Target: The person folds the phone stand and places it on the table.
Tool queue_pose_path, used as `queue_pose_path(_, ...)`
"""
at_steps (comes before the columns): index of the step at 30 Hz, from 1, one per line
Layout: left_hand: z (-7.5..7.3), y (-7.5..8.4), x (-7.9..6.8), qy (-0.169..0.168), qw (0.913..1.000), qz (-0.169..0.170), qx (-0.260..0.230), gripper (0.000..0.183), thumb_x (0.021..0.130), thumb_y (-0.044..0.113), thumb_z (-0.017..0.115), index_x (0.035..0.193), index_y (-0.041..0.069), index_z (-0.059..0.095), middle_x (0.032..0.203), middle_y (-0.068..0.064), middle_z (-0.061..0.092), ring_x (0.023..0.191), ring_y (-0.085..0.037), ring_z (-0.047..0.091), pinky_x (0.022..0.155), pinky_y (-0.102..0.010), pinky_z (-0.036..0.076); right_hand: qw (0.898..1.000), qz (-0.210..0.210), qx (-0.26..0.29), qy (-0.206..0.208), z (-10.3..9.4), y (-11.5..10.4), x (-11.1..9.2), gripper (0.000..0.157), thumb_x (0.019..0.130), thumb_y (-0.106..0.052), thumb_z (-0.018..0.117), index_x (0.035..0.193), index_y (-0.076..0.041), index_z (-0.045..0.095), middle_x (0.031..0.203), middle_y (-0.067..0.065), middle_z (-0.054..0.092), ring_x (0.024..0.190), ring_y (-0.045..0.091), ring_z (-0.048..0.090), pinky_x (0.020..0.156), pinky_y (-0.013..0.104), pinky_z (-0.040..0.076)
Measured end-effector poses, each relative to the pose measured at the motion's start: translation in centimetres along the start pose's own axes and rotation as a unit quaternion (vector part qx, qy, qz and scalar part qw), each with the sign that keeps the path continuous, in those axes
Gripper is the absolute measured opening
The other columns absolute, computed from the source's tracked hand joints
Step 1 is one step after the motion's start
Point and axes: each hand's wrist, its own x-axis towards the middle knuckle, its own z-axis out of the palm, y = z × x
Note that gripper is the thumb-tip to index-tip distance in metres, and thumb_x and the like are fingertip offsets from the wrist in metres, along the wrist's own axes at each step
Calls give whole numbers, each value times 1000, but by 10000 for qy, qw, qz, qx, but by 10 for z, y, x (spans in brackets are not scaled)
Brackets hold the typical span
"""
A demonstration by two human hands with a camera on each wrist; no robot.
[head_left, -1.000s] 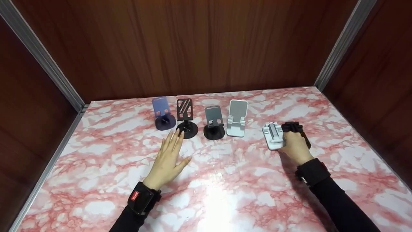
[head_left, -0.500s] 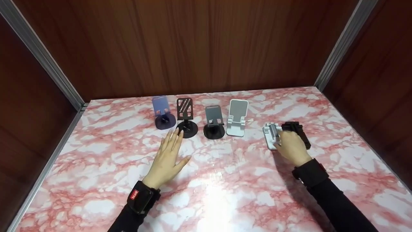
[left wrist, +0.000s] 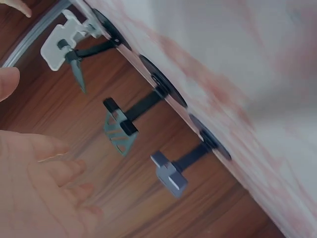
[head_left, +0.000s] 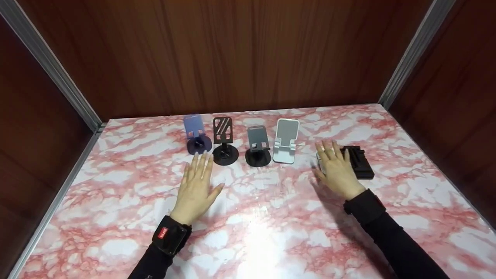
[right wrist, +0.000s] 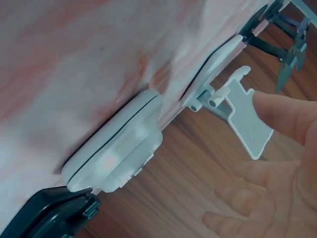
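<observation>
My right hand (head_left: 339,170), fingers straight and spread, hovers over a folded white phone stand. The hand hides most of that stand in the head view, but the right wrist view shows the folded white stand (right wrist: 119,144) lying flat on the table, apart from the palm. Just right of it lies a folded black phone stand (head_left: 363,166). My left hand (head_left: 193,190) holds nothing and has its fingers extended. Its fingertips point toward the upright purple phone stand (head_left: 193,127) and the upright black slotted phone stand (head_left: 226,155).
Farther right in the same row stand a dark grey phone stand (head_left: 257,138) and a white unfolded phone stand (head_left: 287,131). All stand on a red-and-white marbled table (head_left: 248,224). Brown wood-grain panels (head_left: 248,54) enclose its back and sides.
My right hand has moved left from between the two folded stands, uncovering the black one, and its curled fingers have straightened. My left hand has shifted slightly left.
</observation>
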Motion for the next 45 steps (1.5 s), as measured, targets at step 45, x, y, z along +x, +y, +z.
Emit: queue_pose_path(45,1,-12,1,-57,9995,-262,177,79,104,32,65,164,-11,35,174,-32,31,165,-54,24,137,-68,20,9302,424,3640,-201,18,-22,86,82,109,-11,59,169,11,8,173,39,27,161,56,31,136,63,29)
